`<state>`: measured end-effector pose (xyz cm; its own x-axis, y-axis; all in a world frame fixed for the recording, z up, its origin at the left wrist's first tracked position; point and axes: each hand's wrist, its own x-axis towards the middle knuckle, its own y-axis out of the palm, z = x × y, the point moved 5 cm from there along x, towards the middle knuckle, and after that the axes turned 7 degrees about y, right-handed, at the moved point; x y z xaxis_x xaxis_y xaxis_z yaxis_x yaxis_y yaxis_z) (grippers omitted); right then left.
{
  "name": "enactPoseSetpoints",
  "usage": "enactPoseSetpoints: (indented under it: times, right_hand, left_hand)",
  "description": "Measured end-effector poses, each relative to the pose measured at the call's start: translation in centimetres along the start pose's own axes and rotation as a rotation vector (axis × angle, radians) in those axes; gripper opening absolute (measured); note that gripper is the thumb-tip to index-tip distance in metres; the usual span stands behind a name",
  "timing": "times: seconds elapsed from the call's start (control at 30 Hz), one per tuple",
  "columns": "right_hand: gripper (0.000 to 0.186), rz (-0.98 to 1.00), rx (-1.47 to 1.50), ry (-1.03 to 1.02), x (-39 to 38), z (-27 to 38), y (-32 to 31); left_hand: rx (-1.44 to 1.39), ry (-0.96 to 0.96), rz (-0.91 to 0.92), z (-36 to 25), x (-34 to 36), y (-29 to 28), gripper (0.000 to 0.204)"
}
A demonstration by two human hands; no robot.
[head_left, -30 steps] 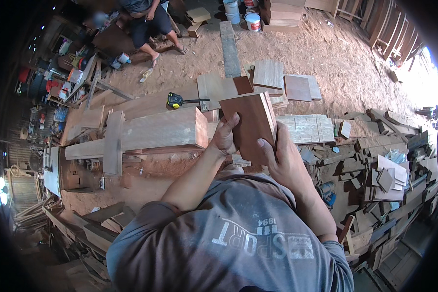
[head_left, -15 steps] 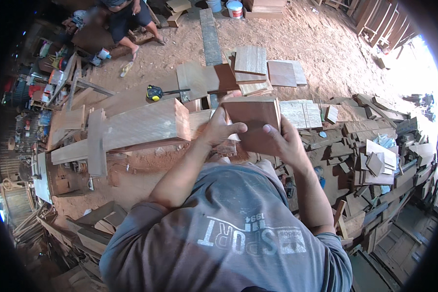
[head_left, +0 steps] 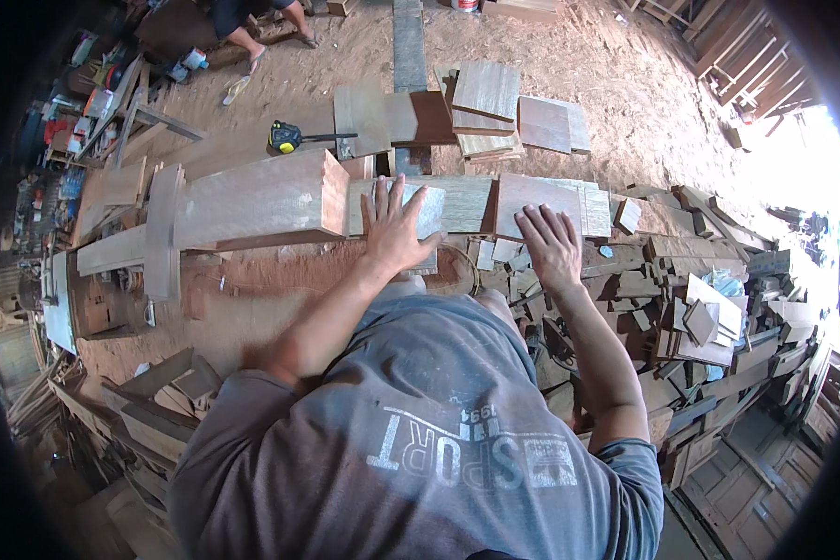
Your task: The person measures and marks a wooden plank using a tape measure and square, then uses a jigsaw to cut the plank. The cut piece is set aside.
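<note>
My left hand (head_left: 397,229) lies with fingers spread over a small pale board (head_left: 431,211), which sits on a long greyish plank (head_left: 470,203) in front of me. To the right, my right hand (head_left: 553,247) is open, its stretched fingers at the near part of a brown rectangular board (head_left: 523,193). That board lies flat on the plank's right part. Neither hand grips anything; whether each palm presses down cannot be told. Left of my left hand rests a thick stack of wide boards (head_left: 252,198).
Beyond the plank lie a yellow-black tape measure (head_left: 285,137) and a stack of square boards (head_left: 485,91). Wood offcuts (head_left: 709,317) pile up on the right. Another person's legs (head_left: 243,37) show at far left. A wooden frame (head_left: 163,401) stands at lower left.
The brown board held between both hands has come down onto the plank at the right. My hands have let go and moved apart, fingers stretched. The view has shifted slightly.
</note>
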<state>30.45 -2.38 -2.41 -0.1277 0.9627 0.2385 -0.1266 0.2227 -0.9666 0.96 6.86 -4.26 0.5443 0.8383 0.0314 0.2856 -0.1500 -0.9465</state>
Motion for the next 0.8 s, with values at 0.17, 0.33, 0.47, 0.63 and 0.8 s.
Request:
enactPoseSetpoints:
  times: [0.17, 0.33, 0.47, 0.63, 0.8]
  right_hand:
    - [0.061, 0.029, 0.119, -0.079, 0.3, 1.6, 1.5]
    - [0.100, 0.067, 0.176, 0.054, -0.8, -0.5, 0.5]
    - [0.106, 0.043, 0.194, 0.379, -3.5, -3.8, -0.1]
    - [0.099, 0.076, 0.261, 0.443, -4.6, -4.8, 1.8]
    - [0.094, 0.018, 0.338, 0.462, -5.0, -4.9, 2.4]
  left_hand:
    - [-0.323, 0.276, -0.128, -4.1, 0.7, -0.2, 0.072]
    - [-0.450, 0.176, -0.019, -7.7, 2.1, 2.3, 0.070]
    - [-0.412, 0.155, -0.218, -8.2, 1.9, 2.4, 0.074]
    - [-0.498, 0.090, -0.196, -7.4, 1.6, 3.4, 0.070]
    - [-0.530, 0.125, -0.241, -7.3, 1.6, 3.6, 0.069]
